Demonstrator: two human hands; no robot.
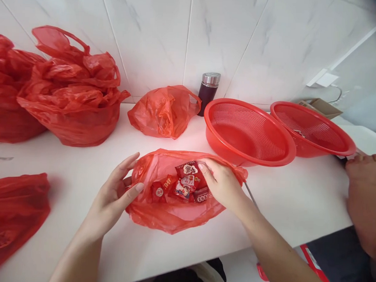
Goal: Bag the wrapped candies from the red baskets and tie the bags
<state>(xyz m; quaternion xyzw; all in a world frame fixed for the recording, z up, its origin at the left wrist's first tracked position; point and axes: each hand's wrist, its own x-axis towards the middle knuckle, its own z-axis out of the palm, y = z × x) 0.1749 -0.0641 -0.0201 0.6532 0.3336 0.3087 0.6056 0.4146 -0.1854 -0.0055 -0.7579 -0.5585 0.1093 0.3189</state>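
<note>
A red plastic bag lies on the white table with its mouth spread. Inside it are several small red wrapped candies. My left hand is at the bag's left rim, thumb and fingers apart, the thumb touching the plastic. Reaching into the bag from the right, my right hand has its thumb and fingertips on the edge of a dark red candy packet with printed lettering. Some of the right fingers are hidden behind the hand.
Behind the bag are two red perforated baskets, a dark bottle and a crumpled red bag. Full red bags stand at the left; another red bag is nearer. Another person's hand is at the right edge.
</note>
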